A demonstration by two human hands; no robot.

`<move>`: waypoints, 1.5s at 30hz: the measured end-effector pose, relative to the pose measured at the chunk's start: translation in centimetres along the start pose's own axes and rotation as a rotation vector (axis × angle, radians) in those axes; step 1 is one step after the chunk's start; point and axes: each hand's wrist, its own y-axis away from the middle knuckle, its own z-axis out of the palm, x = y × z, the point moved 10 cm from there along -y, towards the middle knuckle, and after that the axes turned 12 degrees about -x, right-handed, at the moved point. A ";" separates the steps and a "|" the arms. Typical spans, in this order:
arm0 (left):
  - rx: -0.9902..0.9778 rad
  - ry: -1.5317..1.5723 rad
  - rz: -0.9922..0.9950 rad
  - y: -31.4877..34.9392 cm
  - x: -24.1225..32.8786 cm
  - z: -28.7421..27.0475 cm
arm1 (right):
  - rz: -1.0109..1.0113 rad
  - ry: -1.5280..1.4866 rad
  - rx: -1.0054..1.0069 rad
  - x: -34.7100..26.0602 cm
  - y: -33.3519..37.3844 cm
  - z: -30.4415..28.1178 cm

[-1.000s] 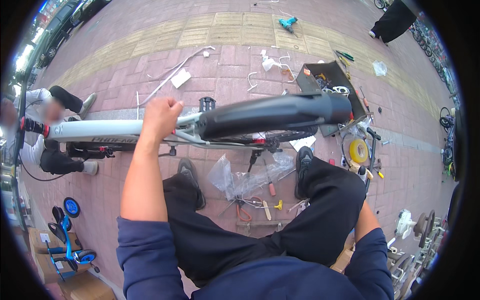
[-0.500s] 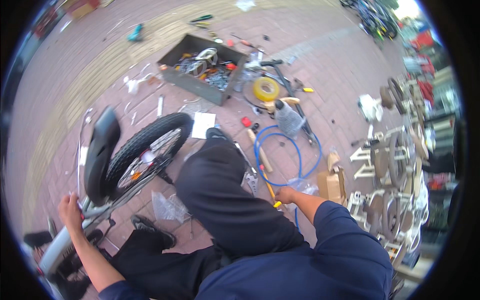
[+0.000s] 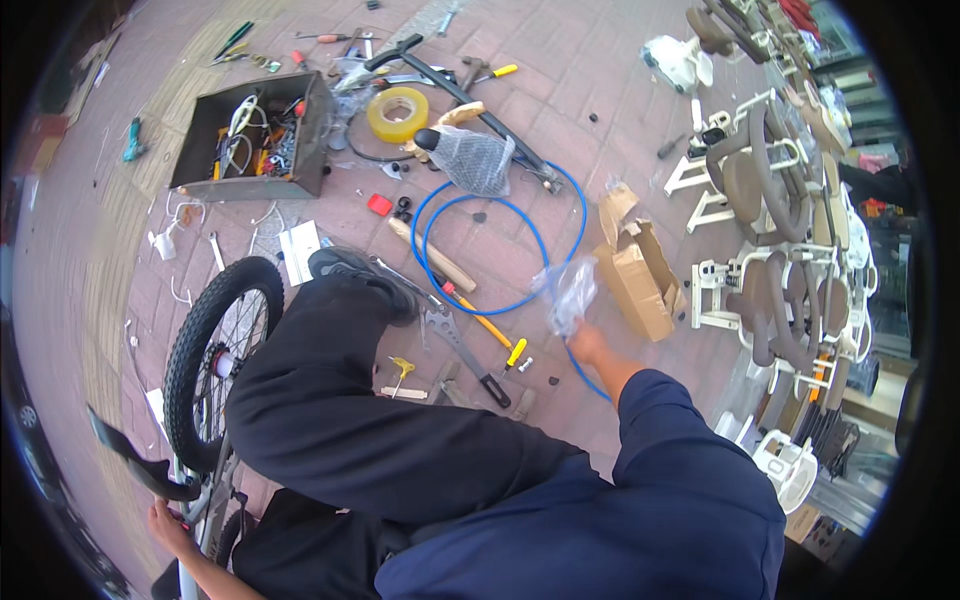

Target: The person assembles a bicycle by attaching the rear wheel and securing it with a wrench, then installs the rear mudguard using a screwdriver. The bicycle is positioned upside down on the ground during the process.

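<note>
At the lower left, my left hand (image 3: 168, 524) is closed by the grey bicycle frame (image 3: 207, 515), just below a black mudguard (image 3: 140, 455). A small reddish bit shows at its fingers, but what they hold is hidden. The bicycle's knobby-tyred wheel (image 3: 185, 375) stands beside my leg. On the right, my right hand (image 3: 592, 346) grips a crumpled clear plastic bag (image 3: 573, 290), slightly blurred. Close to it are a coiled blue cable (image 3: 484, 198), an opened cardboard box (image 3: 640, 285) and a yellow-handled screwdriver (image 3: 516, 354).
A metal toolbox (image 3: 190, 140) full of small parts stands at the far left. Yellow tape (image 3: 397, 113), a bubble-wrapped piece (image 3: 470, 160), a hammer (image 3: 474, 72) and a flat spanner (image 3: 462, 350) lie on the paving. White-framed seats (image 3: 745, 180) line the right side.
My view has swung right. My right hand, earlier by a yellow handle, now has hold of the clear plastic bag. The mudguard has tipped lower against the wheel; my left hand stays by the frame.
</note>
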 end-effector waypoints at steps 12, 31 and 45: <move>0.001 -0.181 0.128 1.7 3.7 0.4 | -0.042 -0.317 0.009 -9.2 -0.1 2.4; -0.430 0.871 1.001 28.2 38.6 23.6 | -1.239 -0.922 -0.900 -48.2 35.3 -17.1; -0.260 0.901 -0.380 21.3 7.9 19.5 | -0.706 0.915 -0.239 -34.1 0.5 5.6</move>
